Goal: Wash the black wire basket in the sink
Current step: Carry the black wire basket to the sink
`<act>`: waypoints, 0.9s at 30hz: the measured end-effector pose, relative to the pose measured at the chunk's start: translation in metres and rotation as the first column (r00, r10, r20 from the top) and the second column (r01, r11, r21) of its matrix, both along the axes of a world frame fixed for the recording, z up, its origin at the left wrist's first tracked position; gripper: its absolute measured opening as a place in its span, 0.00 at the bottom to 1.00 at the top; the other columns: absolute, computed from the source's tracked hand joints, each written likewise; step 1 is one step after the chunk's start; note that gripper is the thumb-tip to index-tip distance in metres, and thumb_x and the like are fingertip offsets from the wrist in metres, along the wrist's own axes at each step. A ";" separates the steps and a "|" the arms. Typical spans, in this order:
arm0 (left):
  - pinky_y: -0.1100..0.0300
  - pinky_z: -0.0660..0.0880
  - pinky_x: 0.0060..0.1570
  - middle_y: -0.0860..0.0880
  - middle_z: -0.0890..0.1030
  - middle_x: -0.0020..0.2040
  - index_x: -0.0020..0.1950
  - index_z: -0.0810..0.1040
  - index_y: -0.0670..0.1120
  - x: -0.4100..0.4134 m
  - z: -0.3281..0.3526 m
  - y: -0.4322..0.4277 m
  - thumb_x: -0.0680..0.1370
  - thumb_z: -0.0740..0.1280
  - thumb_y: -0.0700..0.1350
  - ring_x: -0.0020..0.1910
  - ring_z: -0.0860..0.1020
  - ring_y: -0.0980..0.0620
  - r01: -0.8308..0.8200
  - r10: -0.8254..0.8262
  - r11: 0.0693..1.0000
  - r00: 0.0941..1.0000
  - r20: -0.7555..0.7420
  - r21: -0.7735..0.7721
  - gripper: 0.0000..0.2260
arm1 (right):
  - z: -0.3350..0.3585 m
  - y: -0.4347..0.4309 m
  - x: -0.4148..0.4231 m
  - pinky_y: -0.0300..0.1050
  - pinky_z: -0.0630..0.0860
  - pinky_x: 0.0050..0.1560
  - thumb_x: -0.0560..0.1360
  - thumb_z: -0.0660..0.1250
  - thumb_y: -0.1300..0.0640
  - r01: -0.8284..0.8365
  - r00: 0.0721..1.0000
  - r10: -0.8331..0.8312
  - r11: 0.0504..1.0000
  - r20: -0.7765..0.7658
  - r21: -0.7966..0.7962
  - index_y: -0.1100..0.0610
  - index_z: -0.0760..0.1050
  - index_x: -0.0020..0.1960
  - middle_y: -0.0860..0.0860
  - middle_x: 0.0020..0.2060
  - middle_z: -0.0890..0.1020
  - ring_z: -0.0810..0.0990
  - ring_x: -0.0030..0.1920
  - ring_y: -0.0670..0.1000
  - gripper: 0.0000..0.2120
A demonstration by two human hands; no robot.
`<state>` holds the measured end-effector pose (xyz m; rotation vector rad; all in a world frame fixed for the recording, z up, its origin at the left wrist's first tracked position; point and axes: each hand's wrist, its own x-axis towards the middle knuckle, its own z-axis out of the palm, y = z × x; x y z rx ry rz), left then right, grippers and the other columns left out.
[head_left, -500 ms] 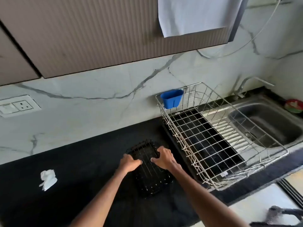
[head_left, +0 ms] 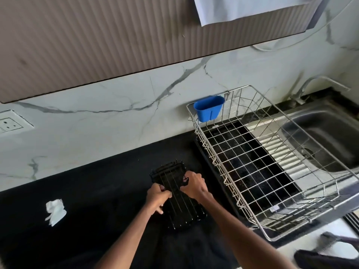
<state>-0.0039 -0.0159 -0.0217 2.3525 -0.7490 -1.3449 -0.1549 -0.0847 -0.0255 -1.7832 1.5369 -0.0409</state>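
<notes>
A small black wire basket [head_left: 175,195] lies on the black countertop [head_left: 97,200] in the lower middle of the head view. My left hand [head_left: 158,197] grips its left long edge with fingers curled over the wire. My right hand [head_left: 194,184] holds its right long edge. The far end of the basket looks tilted slightly up. The steel sink [head_left: 322,136] sits at the far right with its tap [head_left: 318,82] behind it.
A large steel wire dish rack [head_left: 272,164] with a blue plastic cup [head_left: 208,110] clipped to its back corner stands between the basket and the sink. A crumpled white tissue [head_left: 55,210] lies to the left. A wall socket [head_left: 10,123] is at far left.
Both hands have closed around the basket's long edges, and the basket's far end seems raised a little. The camera has moved closer.
</notes>
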 end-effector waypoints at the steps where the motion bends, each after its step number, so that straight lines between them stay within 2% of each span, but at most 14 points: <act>1: 0.42 0.85 0.36 0.43 0.76 0.56 0.58 0.72 0.46 0.001 0.002 0.001 0.75 0.75 0.40 0.49 0.81 0.44 -0.007 0.008 1.000 1.000 0.010 -0.019 0.16 | 0.003 0.001 -0.001 0.48 0.81 0.48 0.70 0.74 0.55 0.008 1.000 -0.008 1.000 0.011 -0.017 0.53 0.77 0.56 0.51 0.52 0.82 0.82 0.50 0.54 0.15; 5: 0.48 0.85 0.36 0.46 0.77 0.56 0.59 0.74 0.48 0.004 0.015 0.011 0.73 0.79 0.43 0.48 0.81 0.47 -0.002 0.012 0.989 0.998 0.068 -0.146 0.19 | 0.020 0.011 -0.006 0.44 0.75 0.41 0.70 0.73 0.55 0.025 0.998 -0.018 0.990 0.055 -0.137 0.52 0.76 0.55 0.50 0.50 0.81 0.81 0.48 0.54 0.14; 7: 0.48 0.86 0.40 0.49 0.78 0.55 0.58 0.75 0.48 0.004 0.023 0.021 0.72 0.80 0.44 0.46 0.82 0.49 0.002 0.020 0.975 0.995 0.097 -0.221 0.19 | 0.033 0.022 -0.010 0.43 0.73 0.39 0.70 0.73 0.56 0.037 0.996 -0.022 0.980 0.081 -0.195 0.51 0.76 0.53 0.49 0.48 0.81 0.81 0.47 0.53 0.13; 11: 0.47 0.85 0.49 0.50 0.80 0.56 0.57 0.76 0.49 -0.001 0.046 0.048 0.71 0.82 0.46 0.50 0.84 0.48 0.016 0.035 0.924 0.991 0.127 -0.382 0.21 | 0.065 0.050 -0.018 0.43 0.74 0.36 0.69 0.74 0.56 0.058 0.991 -0.016 0.942 0.131 -0.330 0.49 0.76 0.50 0.46 0.44 0.82 0.82 0.43 0.51 0.12; 13: 0.56 0.82 0.50 0.51 0.81 0.56 0.56 0.76 0.49 -0.006 0.062 0.066 0.71 0.82 0.47 0.50 0.83 0.51 0.054 0.027 0.890 0.985 0.171 -0.453 0.20 | 0.084 0.067 -0.024 0.41 0.75 0.36 0.69 0.75 0.54 0.071 0.986 -0.003 0.914 0.167 -0.399 0.48 0.77 0.52 0.45 0.46 0.84 0.82 0.43 0.48 0.14; 16: 0.75 0.69 0.40 0.55 0.78 0.53 0.58 0.77 0.47 -0.018 0.098 0.103 0.72 0.81 0.47 0.43 0.77 0.64 0.120 0.026 0.822 0.969 0.248 -0.556 0.20 | 0.117 0.103 -0.038 0.44 0.80 0.39 0.68 0.76 0.53 0.112 0.971 0.007 0.870 0.240 -0.480 0.49 0.78 0.56 0.45 0.49 0.85 0.81 0.41 0.45 0.17; 17: 0.77 0.67 0.38 0.56 0.78 0.52 0.59 0.77 0.46 -0.022 0.108 0.115 0.72 0.81 0.47 0.42 0.74 0.67 0.131 0.040 0.790 0.964 0.264 -0.599 0.20 | 0.128 0.115 -0.044 0.41 0.79 0.36 0.68 0.76 0.52 0.130 0.964 0.009 0.855 0.265 -0.502 0.49 0.78 0.57 0.45 0.50 0.85 0.80 0.37 0.42 0.18; 19: 0.79 0.67 0.38 0.57 0.78 0.52 0.60 0.78 0.45 -0.031 0.131 0.134 0.71 0.82 0.47 0.43 0.74 0.67 0.173 0.063 0.716 0.949 0.310 -0.676 0.22 | 0.150 0.136 -0.056 0.30 0.70 0.29 0.69 0.76 0.53 0.160 0.946 0.025 0.832 0.323 -0.531 0.52 0.78 0.59 0.47 0.51 0.85 0.75 0.28 0.37 0.19; 20: 0.79 0.68 0.39 0.58 0.78 0.52 0.60 0.78 0.45 -0.036 0.143 0.142 0.71 0.82 0.47 0.42 0.74 0.67 0.202 0.069 0.677 0.940 0.334 -0.708 0.21 | 0.162 0.147 -0.063 0.29 0.70 0.28 0.70 0.77 0.55 0.176 0.934 0.036 0.820 0.356 -0.545 0.54 0.79 0.60 0.49 0.52 0.85 0.75 0.28 0.36 0.20; 22: 0.74 0.72 0.44 0.58 0.79 0.51 0.58 0.78 0.47 -0.047 0.163 0.157 0.70 0.82 0.48 0.41 0.76 0.65 0.239 0.073 0.604 0.933 0.352 -0.760 0.21 | 0.186 0.167 -0.079 0.25 0.74 0.40 0.70 0.78 0.57 0.214 0.916 0.043 0.791 0.400 -0.574 0.56 0.78 0.63 0.51 0.56 0.85 0.77 0.38 0.34 0.23; 24: 0.62 0.77 0.51 0.58 0.80 0.51 0.57 0.78 0.47 -0.059 0.182 0.165 0.70 0.82 0.48 0.46 0.79 0.59 0.272 0.063 0.534 0.931 0.359 -0.800 0.20 | 0.208 0.181 -0.094 0.27 0.75 0.52 0.70 0.79 0.55 0.254 0.908 0.024 0.762 0.419 -0.596 0.57 0.77 0.66 0.50 0.61 0.83 0.79 0.49 0.39 0.26; 25: 0.60 0.78 0.52 0.57 0.80 0.51 0.56 0.77 0.47 -0.066 0.192 0.169 0.71 0.82 0.48 0.48 0.80 0.57 0.292 0.055 0.500 0.929 0.367 -0.815 0.20 | 0.218 0.187 -0.103 0.28 0.74 0.56 0.70 0.79 0.55 0.272 0.903 0.017 0.750 0.429 -0.603 0.56 0.77 0.67 0.50 0.62 0.82 0.80 0.53 0.41 0.27; 27: 0.63 0.78 0.50 0.56 0.81 0.51 0.57 0.77 0.47 -0.083 0.207 0.171 0.71 0.82 0.48 0.47 0.81 0.59 0.326 0.038 0.445 0.924 0.381 -0.834 0.20 | 0.234 0.197 -0.125 0.34 0.74 0.62 0.70 0.80 0.54 0.304 0.892 0.012 0.725 0.452 -0.618 0.56 0.77 0.67 0.50 0.64 0.81 0.80 0.59 0.43 0.28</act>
